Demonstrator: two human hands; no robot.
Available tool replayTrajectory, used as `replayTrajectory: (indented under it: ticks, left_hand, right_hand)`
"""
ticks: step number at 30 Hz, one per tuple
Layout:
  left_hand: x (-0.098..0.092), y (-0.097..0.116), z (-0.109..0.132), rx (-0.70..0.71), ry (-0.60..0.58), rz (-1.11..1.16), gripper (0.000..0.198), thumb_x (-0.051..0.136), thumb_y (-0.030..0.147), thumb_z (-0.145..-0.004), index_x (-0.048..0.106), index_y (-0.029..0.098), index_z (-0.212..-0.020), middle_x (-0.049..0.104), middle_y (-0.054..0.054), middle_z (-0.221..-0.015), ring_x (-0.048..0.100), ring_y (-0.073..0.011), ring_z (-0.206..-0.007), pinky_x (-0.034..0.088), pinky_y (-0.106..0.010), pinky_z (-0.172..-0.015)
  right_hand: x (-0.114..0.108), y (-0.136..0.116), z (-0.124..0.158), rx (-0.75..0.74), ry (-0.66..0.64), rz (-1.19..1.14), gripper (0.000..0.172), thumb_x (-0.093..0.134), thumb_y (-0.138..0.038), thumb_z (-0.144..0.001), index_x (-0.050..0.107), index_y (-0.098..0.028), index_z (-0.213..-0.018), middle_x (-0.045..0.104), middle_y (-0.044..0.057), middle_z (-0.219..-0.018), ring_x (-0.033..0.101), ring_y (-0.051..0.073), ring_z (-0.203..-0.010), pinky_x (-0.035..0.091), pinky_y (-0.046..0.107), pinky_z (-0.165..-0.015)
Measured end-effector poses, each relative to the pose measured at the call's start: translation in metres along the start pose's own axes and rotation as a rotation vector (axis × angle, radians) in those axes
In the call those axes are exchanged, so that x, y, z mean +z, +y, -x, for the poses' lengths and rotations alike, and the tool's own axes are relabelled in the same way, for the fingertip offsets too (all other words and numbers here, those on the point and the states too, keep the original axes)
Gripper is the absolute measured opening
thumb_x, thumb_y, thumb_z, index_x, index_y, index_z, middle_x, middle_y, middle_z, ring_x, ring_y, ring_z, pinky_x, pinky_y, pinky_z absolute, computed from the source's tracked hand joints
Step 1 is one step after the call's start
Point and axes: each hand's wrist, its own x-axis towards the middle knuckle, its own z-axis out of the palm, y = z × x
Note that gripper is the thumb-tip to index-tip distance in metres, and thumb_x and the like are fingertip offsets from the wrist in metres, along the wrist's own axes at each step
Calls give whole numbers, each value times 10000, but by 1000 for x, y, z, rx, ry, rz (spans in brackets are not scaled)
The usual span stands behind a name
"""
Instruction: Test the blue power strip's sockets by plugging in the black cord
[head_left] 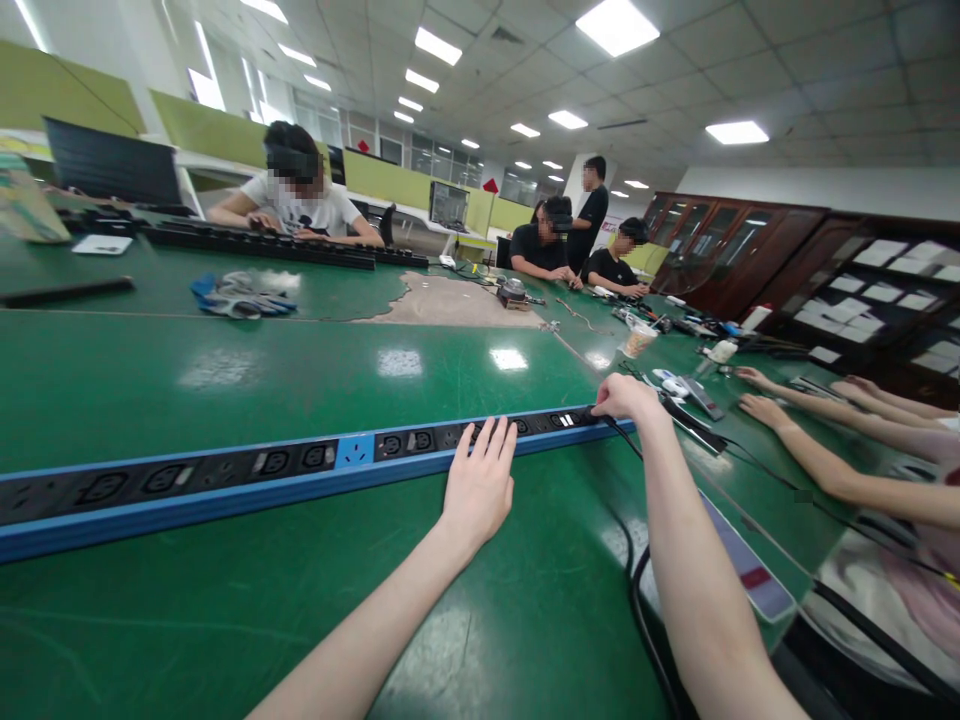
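A long blue power strip (355,451) with black sockets lies across the green table, running from the left edge toward the right. My left hand (480,490) rests on it with outstretched fingers over the sockets right of its middle. At the strip's far right end, my right hand (624,397) is closed, its fingers pinched at the last sockets. A black cable (634,560) runs from beneath those fingers down toward the table's front. What the fingertips grip is mostly hidden; it appears to be the plug of this cable.
Blue-and-grey gloves (244,294) lie beyond the strip, near a bare patch (450,302) of tabletop. A phone (746,560) is beside my right forearm. Another person's hand (766,412) rests at the right, near cables and small parts. Several people sit across the table.
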Motion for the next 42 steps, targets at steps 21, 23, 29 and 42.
replayTrajectory:
  ticks: [21,23,29,42]
  left_hand:
    - [0,0,0,3,7,13,766,527,276,-946,336,190,-1683,339,-86,-1730,299,-275,-1612,166,-510,-1352]
    - [0,-1,0,3,10,17,771,530,276,-944,333,193,-1684,343,-84,-1727,300,-277,-1612,167,-515,-1352]
    - [-2,-1,0,8,2,12,743,513,271,-954,355,180,-1674,330,-87,-1733,311,-274,-1607,182,-509,-1350]
    - [1,-1,0,5,24,23,775,523,275,-945,319,196,-1689,349,-84,-1725,309,-274,-1608,172,-517,-1347]
  right_hand:
    - [-1,0,-1,-16,-36,7,269,851,-429,-758,820,-245,-951,790,129,-1080,758,309,-1001,579,405,-872]
    - [-2,-5,2,-2,2,31,293,847,-406,-768,817,-223,-995,780,160,-1136,754,326,-1039,581,419,-889]
    - [-5,-8,0,15,-7,29,328,858,-427,-757,811,-221,-1009,781,159,-1135,753,333,-1052,580,425,-897]
    - [15,9,8,29,39,-87,356,750,-518,-837,806,-263,-1078,785,123,-1166,748,280,-1048,555,342,-843]
